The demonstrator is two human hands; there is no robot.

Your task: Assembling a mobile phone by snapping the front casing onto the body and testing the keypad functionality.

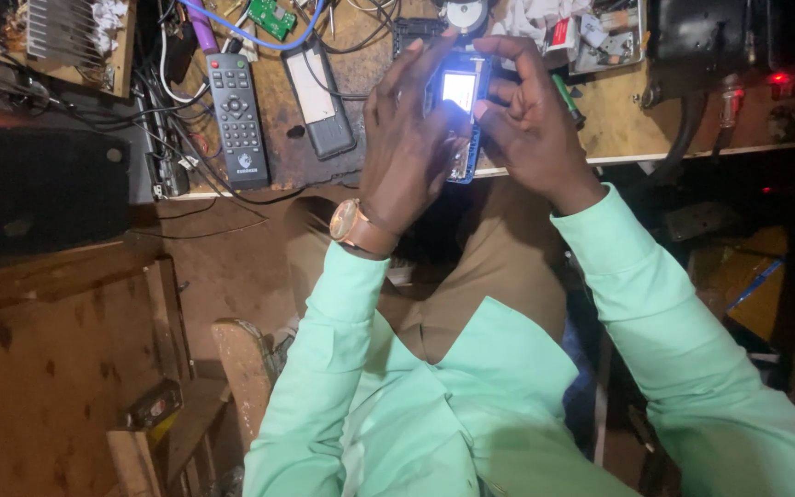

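A small blue phone [463, 87] with a lit white screen is held upright between both hands above the edge of the workbench. My left hand [407, 147] wraps its left side and back, with a gold wristwatch [350, 224] at the wrist. My right hand [531, 120] grips the phone's right side, its thumb by the screen. The phone's lower part is mostly hidden by the fingers. Both arms wear mint-green sleeves.
On the workbench [618, 120] lie a black remote control [237, 118], a dark phone with a pale panel [316, 97], a green circuit board [271, 17], cables and small parts. A black speaker box [39, 189] stands at the left. Red lights glow at the far right.
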